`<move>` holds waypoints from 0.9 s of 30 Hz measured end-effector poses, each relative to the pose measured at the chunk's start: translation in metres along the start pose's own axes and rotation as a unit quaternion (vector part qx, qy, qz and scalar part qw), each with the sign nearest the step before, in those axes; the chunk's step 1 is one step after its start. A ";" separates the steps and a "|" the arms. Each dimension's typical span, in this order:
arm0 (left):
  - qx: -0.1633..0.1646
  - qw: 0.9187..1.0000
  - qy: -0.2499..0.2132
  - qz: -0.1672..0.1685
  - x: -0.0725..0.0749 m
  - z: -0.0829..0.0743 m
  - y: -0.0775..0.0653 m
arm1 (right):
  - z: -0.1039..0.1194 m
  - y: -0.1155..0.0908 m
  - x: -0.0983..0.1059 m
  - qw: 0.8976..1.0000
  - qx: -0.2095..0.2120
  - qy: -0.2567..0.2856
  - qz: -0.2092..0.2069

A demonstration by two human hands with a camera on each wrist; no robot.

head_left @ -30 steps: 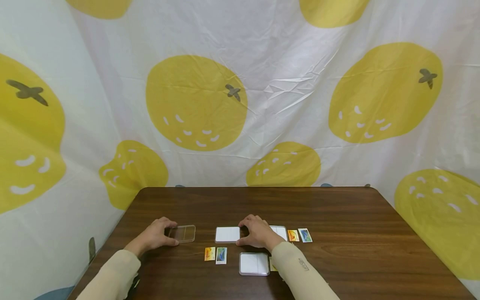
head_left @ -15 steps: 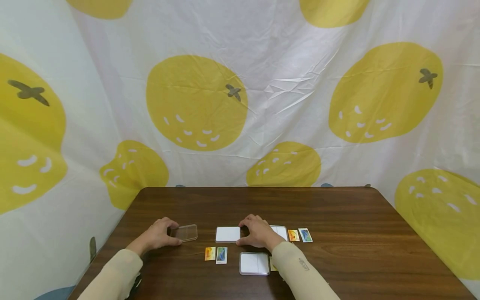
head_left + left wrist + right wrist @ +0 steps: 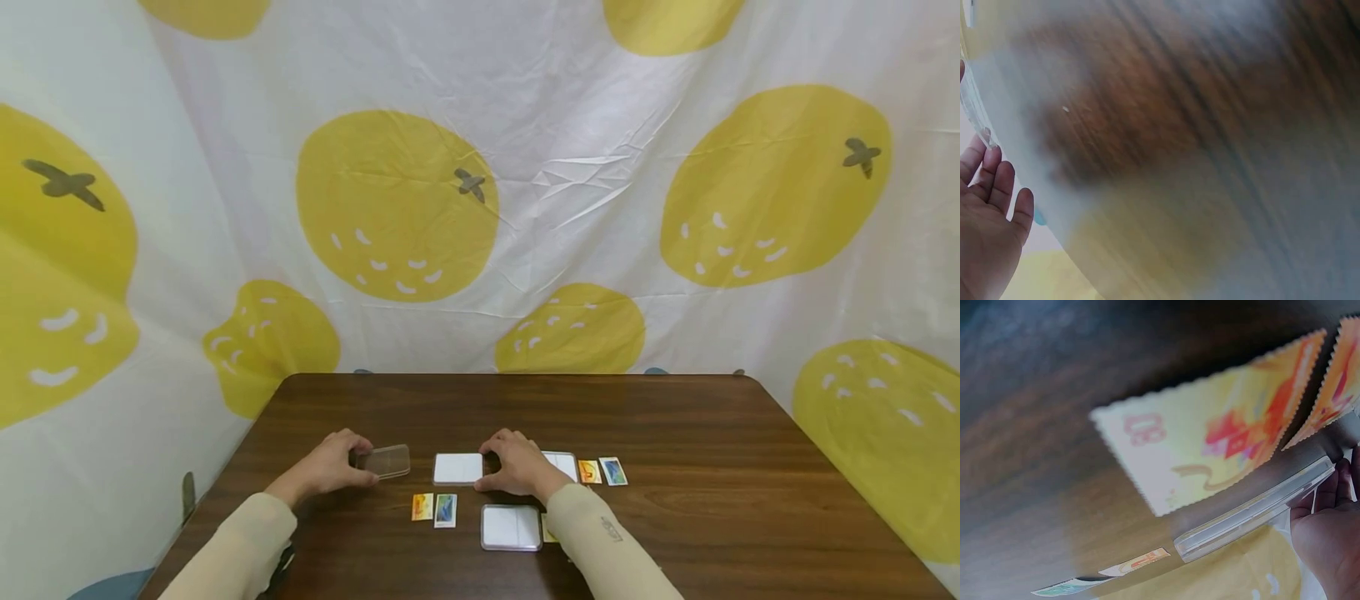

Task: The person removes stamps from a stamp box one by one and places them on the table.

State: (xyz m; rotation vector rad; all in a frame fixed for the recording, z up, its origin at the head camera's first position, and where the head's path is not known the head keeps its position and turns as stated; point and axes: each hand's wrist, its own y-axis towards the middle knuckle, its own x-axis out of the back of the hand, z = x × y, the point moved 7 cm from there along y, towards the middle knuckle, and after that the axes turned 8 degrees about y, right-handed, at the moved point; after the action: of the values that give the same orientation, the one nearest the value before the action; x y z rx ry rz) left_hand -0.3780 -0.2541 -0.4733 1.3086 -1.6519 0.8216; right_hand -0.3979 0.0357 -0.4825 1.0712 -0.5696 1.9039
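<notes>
My left hand pinches the near and far edges of a clear plastic cover, its right end pointing toward the middle. In the left wrist view only a transparent edge of this cover shows at the fingers. My right hand spans the right end of a flat clear case with a white insert, thumb at the near edge and fingers at the far edge. Just left of and nearer than that case lie an orange stamp and a blue-green stamp.
Another white-lined case lies nearer, with a yellow stamp beside it, partly behind the right sleeve. A third case is half hidden by the right hand. To its right lie orange and blue stamps. A patterned curtain hangs behind the table.
My left hand has carried the clear cover rightward and slightly up in the head view, toward the white-lined case. The right hand stays at that case's right end.
</notes>
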 end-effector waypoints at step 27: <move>-0.130 0.991 0.021 -0.021 -0.002 -0.069 0.023 | 0.014 0.007 0.016 0.998 0.017 0.067 -0.012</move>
State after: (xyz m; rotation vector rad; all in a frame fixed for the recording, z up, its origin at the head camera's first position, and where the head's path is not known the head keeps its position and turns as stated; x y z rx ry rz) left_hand -0.3854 -0.1872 -0.4463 1.1340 -1.6310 0.5820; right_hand -0.4011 0.0291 -0.4613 0.9581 -0.4480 1.9528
